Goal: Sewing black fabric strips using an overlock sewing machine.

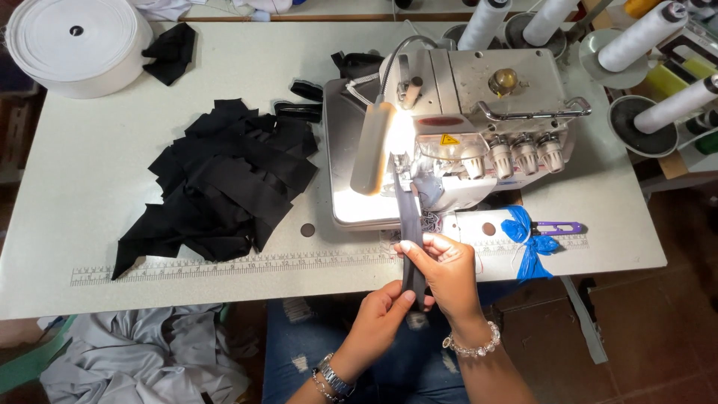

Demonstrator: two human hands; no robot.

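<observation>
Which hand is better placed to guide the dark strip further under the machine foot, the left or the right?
Probably the right hand. It pinches the dark strip higher up, nearer the sewing machine. The left hand grips the strip's lower end by the table edge, farther back.

A heap of black fabric pieces (224,179) lies on the left half of the table (90,150); a big roll of white tape (75,45) sits at its far left corner; thread cones (658,34) stand at the far right corner; a blue plastic bow (529,239) and purple snips (559,227) lie near the front edge, right.
</observation>
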